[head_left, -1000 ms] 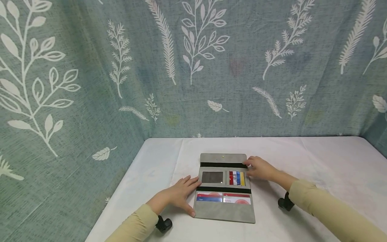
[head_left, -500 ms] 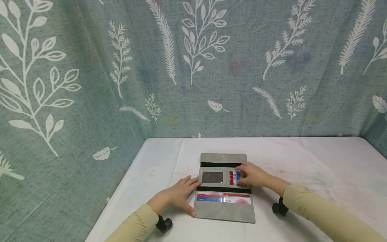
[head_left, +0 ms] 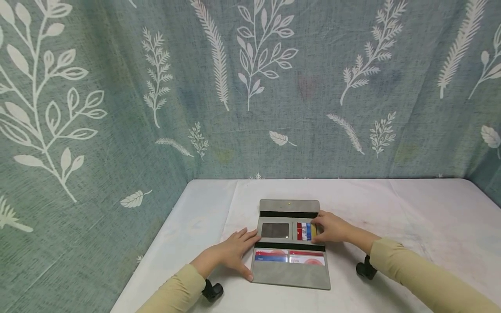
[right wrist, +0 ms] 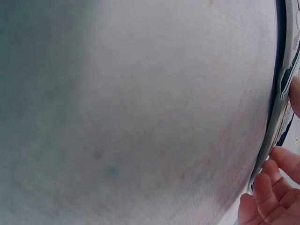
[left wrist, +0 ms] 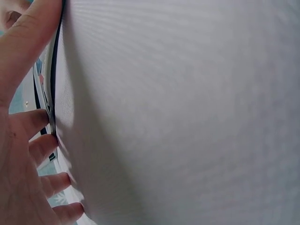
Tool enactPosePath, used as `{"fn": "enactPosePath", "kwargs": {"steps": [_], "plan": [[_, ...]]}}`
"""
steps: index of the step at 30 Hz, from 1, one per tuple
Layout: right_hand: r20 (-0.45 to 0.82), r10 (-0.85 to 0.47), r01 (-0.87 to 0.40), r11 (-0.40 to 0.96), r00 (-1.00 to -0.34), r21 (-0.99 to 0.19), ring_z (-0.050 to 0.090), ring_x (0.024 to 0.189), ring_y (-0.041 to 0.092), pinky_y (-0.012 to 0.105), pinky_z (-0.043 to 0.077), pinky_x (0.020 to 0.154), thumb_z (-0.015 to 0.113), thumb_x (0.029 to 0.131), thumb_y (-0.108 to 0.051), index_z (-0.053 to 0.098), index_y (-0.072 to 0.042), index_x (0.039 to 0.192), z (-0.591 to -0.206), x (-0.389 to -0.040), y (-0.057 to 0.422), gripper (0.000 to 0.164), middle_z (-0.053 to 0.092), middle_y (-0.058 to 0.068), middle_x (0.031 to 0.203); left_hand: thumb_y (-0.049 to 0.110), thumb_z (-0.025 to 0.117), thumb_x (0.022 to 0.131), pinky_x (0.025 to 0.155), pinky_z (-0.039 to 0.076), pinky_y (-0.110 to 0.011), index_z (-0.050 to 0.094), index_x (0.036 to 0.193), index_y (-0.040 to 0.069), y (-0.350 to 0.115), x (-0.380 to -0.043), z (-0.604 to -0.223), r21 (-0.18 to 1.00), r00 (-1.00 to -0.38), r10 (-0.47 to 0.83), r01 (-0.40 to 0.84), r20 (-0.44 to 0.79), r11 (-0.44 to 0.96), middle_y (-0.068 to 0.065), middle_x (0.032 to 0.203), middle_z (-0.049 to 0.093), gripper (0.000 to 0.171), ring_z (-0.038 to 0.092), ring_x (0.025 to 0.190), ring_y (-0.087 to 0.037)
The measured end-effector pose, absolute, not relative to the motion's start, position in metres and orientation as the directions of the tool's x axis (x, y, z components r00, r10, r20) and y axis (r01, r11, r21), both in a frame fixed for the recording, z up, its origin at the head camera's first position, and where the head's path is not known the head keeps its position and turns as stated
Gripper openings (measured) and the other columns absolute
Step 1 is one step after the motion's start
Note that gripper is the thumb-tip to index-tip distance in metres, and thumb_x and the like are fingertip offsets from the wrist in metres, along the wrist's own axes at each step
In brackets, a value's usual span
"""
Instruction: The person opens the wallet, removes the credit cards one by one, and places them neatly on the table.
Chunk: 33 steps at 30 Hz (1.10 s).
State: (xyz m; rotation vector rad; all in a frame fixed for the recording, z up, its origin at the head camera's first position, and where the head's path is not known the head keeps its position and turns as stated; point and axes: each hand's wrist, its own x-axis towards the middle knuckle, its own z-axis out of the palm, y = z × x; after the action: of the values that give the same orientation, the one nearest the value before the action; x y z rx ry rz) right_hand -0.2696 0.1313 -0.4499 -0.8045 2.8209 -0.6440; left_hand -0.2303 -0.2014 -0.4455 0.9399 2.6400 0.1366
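A grey wallet (head_left: 290, 276) lies unfolded on the white-covered table. My left hand (head_left: 236, 251) is spread at its left edge, fingertips on the middle panel's side and thumb at the lower corner. On the middle panel, a dark window (head_left: 275, 230) sits left of a row of overlapping coloured cards (head_left: 304, 231). The thumb and forefinger of my right hand (head_left: 335, 227) pinch the top and bottom edges of the yellow card (head_left: 313, 231), the rightmost. In the right wrist view, bent fingers (right wrist: 267, 192) meet the wallet's side. The lower panel holds red, blue and white cards (head_left: 307, 259).
The white tablecloth (head_left: 391, 208) stretches out around the wallet. Behind it and to the left hangs a green leaf-patterned curtain (head_left: 313, 143). A black wrist camera (head_left: 366, 269) is strapped on the right wrist, another (head_left: 212, 291) on the left.
My right hand moves from the wallet's right edge left over the coloured cards, then slightly back right to the yellow card. The left hand and the wallet stay in place.
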Motion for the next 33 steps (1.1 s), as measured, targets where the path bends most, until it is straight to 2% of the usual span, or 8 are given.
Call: {"fn": "enactPosePath", "kwargs": {"steps": [9,13,19,26,33], "plan": [[-0.020,-0.535,-0.479,0.773,-0.845,-0.416,0.044,0.076,0.012,0.029,0.042,0.068,0.077,0.071,-0.031,0.065,-0.002,0.100,-0.448,-0.272,0.132,0.043,0.050,-0.002,0.086,0.060,0.075,0.060,0.108,0.017,-0.053,0.025,0.145,0.013,-0.201,-0.230,-0.445,0.196,-0.729,0.625,0.594,-0.281,0.781,-0.007,0.152,0.019,0.109,0.015,0.138,-0.035],[-0.055,-0.533,-0.464,0.778,-0.844,-0.423,0.045,0.076,0.012,0.028,0.042,0.066,0.076,0.071,-0.030,0.062,-0.002,0.100,-0.448,-0.273,0.130,0.042,0.050,-0.001,0.086,0.060,0.075,0.060,0.108,0.017,-0.053,0.025,0.145,0.013,-0.201,-0.230,-0.445,0.196,-0.728,0.625,0.594,-0.283,0.780,-0.007,0.152,0.019,0.109,0.015,0.138,-0.036],[-0.119,-0.508,-0.400,0.784,-0.853,-0.475,0.047,0.078,0.014,0.029,0.043,0.068,0.077,0.069,-0.027,0.057,-0.002,0.097,-0.448,-0.277,0.128,0.043,0.049,0.001,0.088,0.059,0.075,0.061,0.107,0.017,-0.055,0.026,0.145,0.012,-0.202,-0.229,-0.444,0.209,-0.723,0.630,0.594,-0.285,0.777,-0.008,0.152,0.019,0.108,0.015,0.138,-0.037],[-0.180,-0.461,-0.295,0.774,-0.869,-0.560,0.046,0.074,0.016,0.028,0.041,0.064,0.082,0.065,-0.020,0.053,-0.002,0.090,-0.446,-0.282,0.124,0.043,0.050,0.003,0.080,0.060,0.075,0.061,0.108,0.017,-0.054,0.025,0.145,0.013,-0.201,-0.229,-0.444,0.206,-0.723,0.631,0.597,-0.282,0.775,-0.007,0.152,0.018,0.109,0.014,0.138,-0.035],[-0.214,-0.406,-0.241,0.809,-0.888,-0.536,0.047,0.067,0.015,0.025,0.039,0.058,0.083,0.065,-0.014,0.055,-0.003,0.079,-0.442,-0.282,0.116,0.032,0.054,0.002,0.072,0.058,0.076,0.061,0.108,0.017,-0.054,0.025,0.145,0.013,-0.200,-0.230,-0.445,0.194,-0.725,0.626,0.596,-0.287,0.779,-0.007,0.152,0.018,0.108,0.014,0.138,-0.035]]}}
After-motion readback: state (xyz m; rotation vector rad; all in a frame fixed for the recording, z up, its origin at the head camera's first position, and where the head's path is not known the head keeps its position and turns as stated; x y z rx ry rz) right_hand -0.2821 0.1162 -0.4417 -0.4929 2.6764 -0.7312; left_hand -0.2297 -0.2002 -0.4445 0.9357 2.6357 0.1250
